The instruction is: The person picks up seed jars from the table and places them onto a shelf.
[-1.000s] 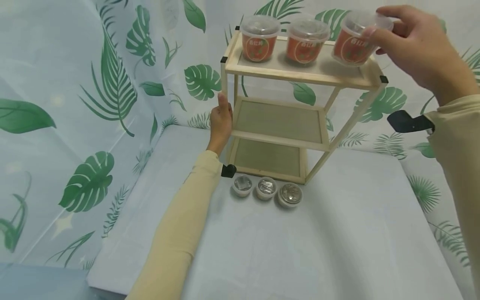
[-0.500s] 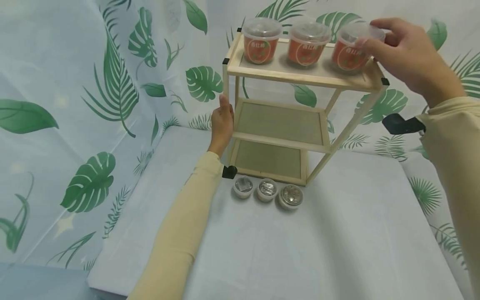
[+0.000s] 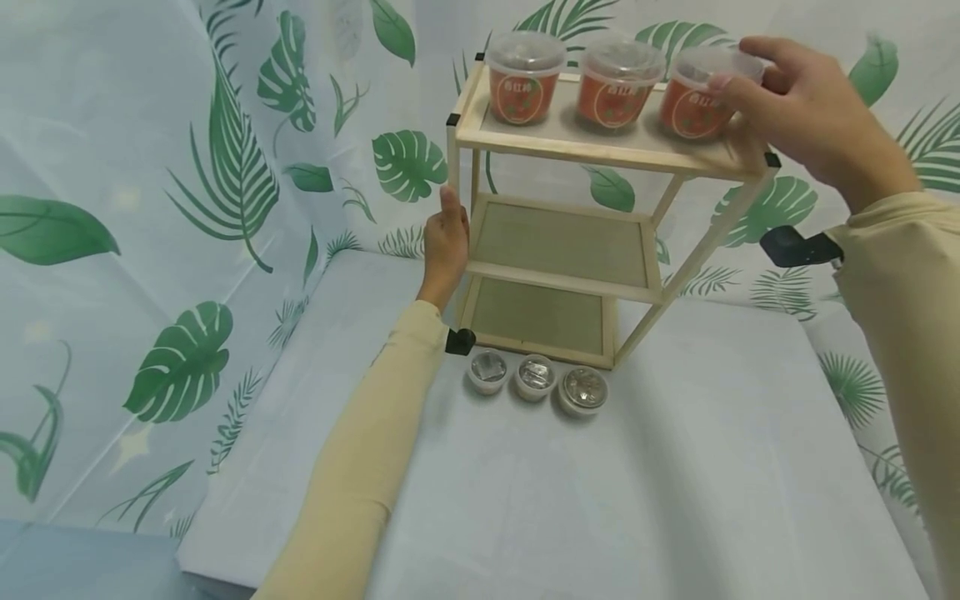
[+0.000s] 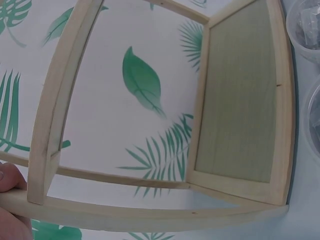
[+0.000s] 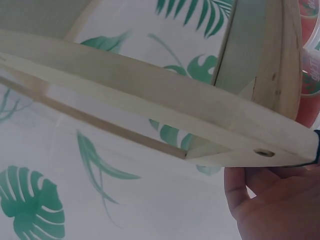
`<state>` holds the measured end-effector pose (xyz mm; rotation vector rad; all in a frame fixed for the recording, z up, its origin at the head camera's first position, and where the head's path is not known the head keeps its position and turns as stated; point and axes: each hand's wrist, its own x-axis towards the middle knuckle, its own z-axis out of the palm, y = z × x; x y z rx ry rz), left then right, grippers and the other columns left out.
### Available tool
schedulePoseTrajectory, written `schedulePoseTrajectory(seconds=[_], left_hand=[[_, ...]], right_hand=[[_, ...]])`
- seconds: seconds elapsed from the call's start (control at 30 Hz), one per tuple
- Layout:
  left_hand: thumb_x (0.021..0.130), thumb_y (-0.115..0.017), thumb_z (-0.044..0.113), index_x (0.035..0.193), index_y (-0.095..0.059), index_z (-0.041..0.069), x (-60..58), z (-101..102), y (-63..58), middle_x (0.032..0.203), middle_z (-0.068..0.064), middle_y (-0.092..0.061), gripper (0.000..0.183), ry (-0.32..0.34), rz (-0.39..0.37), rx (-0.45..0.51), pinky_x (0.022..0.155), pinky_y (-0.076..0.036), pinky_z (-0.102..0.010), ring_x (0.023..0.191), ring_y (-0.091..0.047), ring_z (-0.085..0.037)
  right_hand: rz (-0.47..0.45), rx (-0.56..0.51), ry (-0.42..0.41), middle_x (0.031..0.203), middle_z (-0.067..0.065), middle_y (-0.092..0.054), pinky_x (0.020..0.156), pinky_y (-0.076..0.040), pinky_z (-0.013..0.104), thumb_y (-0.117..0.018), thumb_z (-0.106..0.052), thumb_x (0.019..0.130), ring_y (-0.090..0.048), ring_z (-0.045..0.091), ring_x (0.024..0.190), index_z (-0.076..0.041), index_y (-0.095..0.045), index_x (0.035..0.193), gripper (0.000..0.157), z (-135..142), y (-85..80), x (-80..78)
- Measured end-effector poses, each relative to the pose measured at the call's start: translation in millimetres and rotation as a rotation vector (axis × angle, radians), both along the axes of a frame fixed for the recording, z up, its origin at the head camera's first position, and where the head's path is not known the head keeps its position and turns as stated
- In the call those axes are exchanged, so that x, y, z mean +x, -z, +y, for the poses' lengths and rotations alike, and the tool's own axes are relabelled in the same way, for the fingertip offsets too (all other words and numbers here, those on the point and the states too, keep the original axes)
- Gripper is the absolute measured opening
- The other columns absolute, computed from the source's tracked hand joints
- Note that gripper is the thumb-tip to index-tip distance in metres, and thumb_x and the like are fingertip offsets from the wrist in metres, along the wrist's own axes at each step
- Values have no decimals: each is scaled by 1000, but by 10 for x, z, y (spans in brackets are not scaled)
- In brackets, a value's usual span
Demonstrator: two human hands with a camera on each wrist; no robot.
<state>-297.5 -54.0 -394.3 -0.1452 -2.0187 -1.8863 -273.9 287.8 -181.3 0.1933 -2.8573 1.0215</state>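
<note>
A three-tier wooden rack [image 3: 592, 152] stands on the white-covered table. My left hand [image 3: 446, 250] grips its left front post [image 4: 150, 216]; the thumb points up in the head view. On the top shelf three clear-lidded plastic tubs with orange labels stand in a row: a left tub [image 3: 522, 87], a middle tub [image 3: 615, 92] and a right tub [image 3: 693, 107]. My right hand [image 3: 821, 117] holds the right tub by its lid rim, thumb in front and fingers behind. In the right wrist view the rack's end frame covers part of that hand [image 5: 280, 207].
Before the rack's foot sit three small lidded cups: a left cup [image 3: 487, 372], a middle cup [image 3: 535, 378] and a right cup [image 3: 582, 392]. The middle shelf [image 3: 562, 242] and bottom shelf [image 3: 536, 315] lie below. A leaf-patterned curtain [image 3: 187, 167] hangs behind and at the left.
My right hand has brought the right tub down and slightly left, from tilted to more upright on the top shelf. The left hand keeps its grip on the post.
</note>
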Motion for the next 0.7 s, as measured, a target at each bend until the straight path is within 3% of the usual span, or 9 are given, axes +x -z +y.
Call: schedulePoseTrajectory(seconds=[0.17,0.27,0.4,0.7], left_hand=[[78,-13,105,57,-30,19,-8,4,7,50,8,-28,90,6,2,6,43,-16,-25,45,-21,-7],[78,-13,105,57,-30,20,-15,4,22,50,8,-28,89,2,1,8,43,-15,-25,45,-20,-7],[78,-14,104,56,-30,20,-24,7,37,50,8,-28,88,5,2,14,43,-15,-25,45,-20,-7],[78,-14,105,56,-30,21,-22,2,9,50,7,-28,88,15,14,17,43,-16,-25,44,-20,-8]], right_hand=[[17,12,6,168,26,-31,124,-30,42,-54,-42,110,-46,26,132,-27,-17,172,74,8,-6,28],[25,9,8,170,24,-28,124,-29,42,-55,-42,109,-45,27,141,-27,-18,172,75,11,-17,53],[44,-6,18,173,18,-25,126,-23,46,-56,-41,109,-34,30,156,-27,-19,172,75,2,-24,117],[118,-39,64,173,7,-31,126,-22,39,-57,-36,109,-37,19,155,-28,-20,171,72,-27,-32,338]])
